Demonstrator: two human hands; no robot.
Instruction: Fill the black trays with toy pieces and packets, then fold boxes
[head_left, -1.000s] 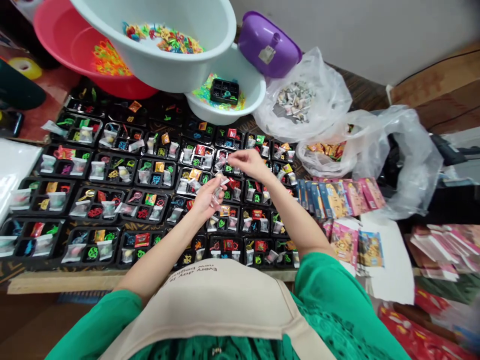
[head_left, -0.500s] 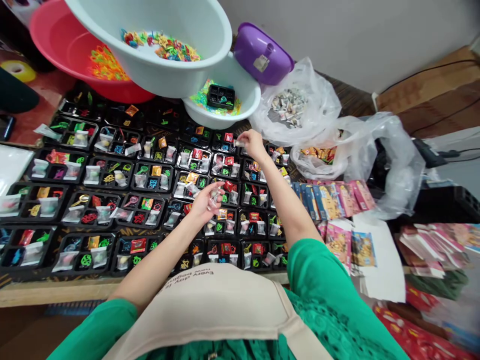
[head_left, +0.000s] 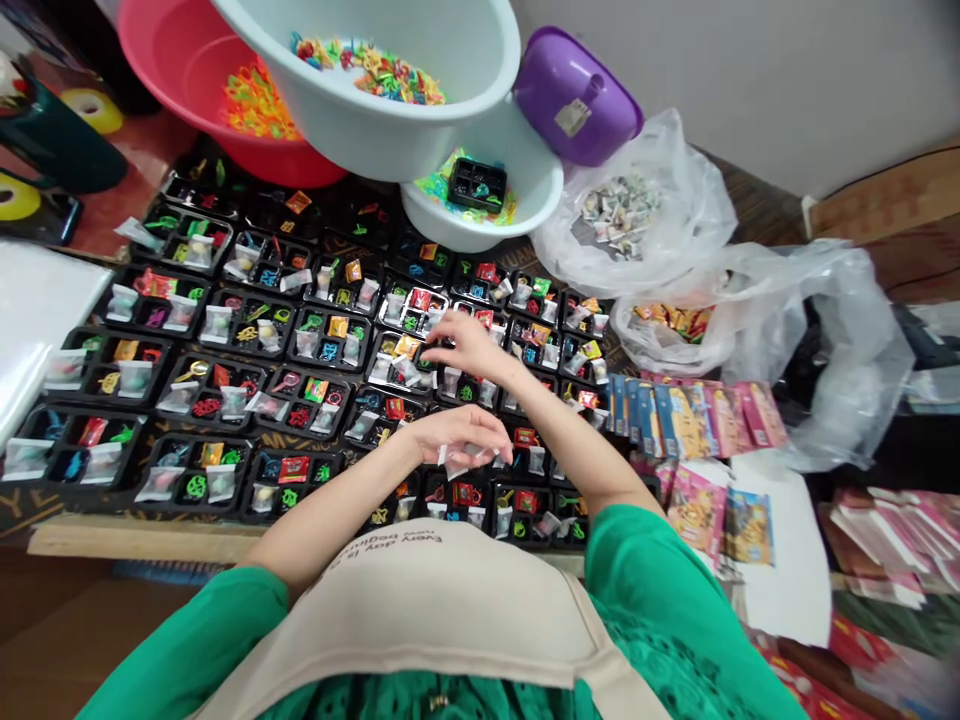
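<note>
Small clear-wrapped packets (head_left: 459,460) poke out below the fingers of my left hand (head_left: 469,436), which is closed around them above the front trays. My right hand (head_left: 472,345) reaches across the middle rows, thumb and forefinger apart, with nothing visible between them. Under its fingertips is a black compartment tray (head_left: 381,372) with an orange sachet (head_left: 406,346) and white-wrapped packets (head_left: 409,372). Farther back, another black tray (head_left: 480,283) contains a red sachet (head_left: 487,271), a wrapped packet (head_left: 501,290) and small plastic trinkets. My forearms and hands cover parts of several trays.
Rows of filled trays cover the table. Behind them stand a red basin (head_left: 172,90), a large pale blue basin (head_left: 480,60), a smaller one (head_left: 551,185) and a purple tub (head_left: 600,110). Plastic bags of sachets (head_left: 720,200) and printed boxes (head_left: 682,420) lie at right.
My right hand has moved from the far tray back toward me and left, its fingers now apart. My left hand has shifted right and turned palm down. The view has shifted slightly.
</note>
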